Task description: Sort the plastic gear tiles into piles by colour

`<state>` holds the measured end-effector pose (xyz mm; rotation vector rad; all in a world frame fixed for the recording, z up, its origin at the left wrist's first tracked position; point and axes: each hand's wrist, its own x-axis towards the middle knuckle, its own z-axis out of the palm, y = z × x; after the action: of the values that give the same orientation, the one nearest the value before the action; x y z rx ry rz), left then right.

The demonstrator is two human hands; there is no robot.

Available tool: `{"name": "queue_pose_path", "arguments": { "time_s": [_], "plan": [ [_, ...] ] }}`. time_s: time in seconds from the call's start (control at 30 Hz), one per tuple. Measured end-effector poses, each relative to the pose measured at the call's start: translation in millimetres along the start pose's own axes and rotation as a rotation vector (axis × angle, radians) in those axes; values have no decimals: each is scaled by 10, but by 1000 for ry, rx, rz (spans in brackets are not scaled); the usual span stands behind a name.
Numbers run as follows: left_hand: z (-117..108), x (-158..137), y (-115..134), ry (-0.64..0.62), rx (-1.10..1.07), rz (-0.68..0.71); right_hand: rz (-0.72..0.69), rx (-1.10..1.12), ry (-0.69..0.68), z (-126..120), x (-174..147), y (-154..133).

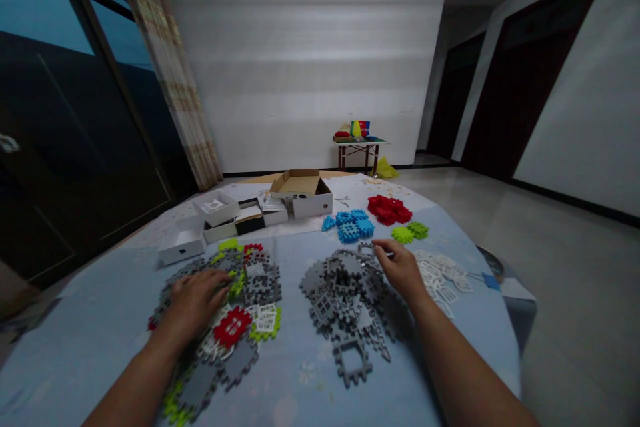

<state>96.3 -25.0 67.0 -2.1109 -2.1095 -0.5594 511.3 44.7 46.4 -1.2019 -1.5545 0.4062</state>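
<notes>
My left hand [199, 297] rests over a mixed pile of toothed building tiles, fingers spread and slightly curled beside a lime-green tile [236, 285]. Close to its wrist lie a red window tile [233, 326] and a white lattice tile [263, 317]. Grey tiles [240, 361] make up much of this pile. My right hand [400, 267] is at the far right edge of a heap of grey tiles [345, 290], its thumb and fingertips closed on a grey tile [367, 247]. A square grey frame tile [352, 361] lies at the heap's near side.
Blue tiles [349, 225], red tiles [389, 209] and lime-green tiles [410, 231] sit in groups behind my right hand. White lattice pieces [443, 275] lie right of it. Small white boxes [183, 240] and an open cardboard box [313, 203] stand along the table's back.
</notes>
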Motion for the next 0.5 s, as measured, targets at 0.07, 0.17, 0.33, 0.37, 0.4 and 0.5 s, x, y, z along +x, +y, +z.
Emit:
{"name": "queue_pose_path", "arguments": {
  "time_s": [0.07, 0.17, 0.33, 0.37, 0.4, 0.5],
  "plan": [
    [-85, 38, 63, 51, -85, -29, -4, 6, -4, 10, 0, 10],
    [-237, 109, 269, 43, -258, -38, -11, 20, 0, 26, 0, 22],
    [-271, 226, 891, -20, -482, 34, -22, -6, -7, 43, -7, 32],
    [-239, 246, 1019, -21, -515, 52, -22, -7, -10, 45, -9, 33],
    [-205, 263, 1134, -34, -540, 84, -20, -5, -15, 46, -10, 33],
    [-134, 285, 1333, -71, -560, 169, -8, 4, -27, 47, -13, 35]
  ]
}}
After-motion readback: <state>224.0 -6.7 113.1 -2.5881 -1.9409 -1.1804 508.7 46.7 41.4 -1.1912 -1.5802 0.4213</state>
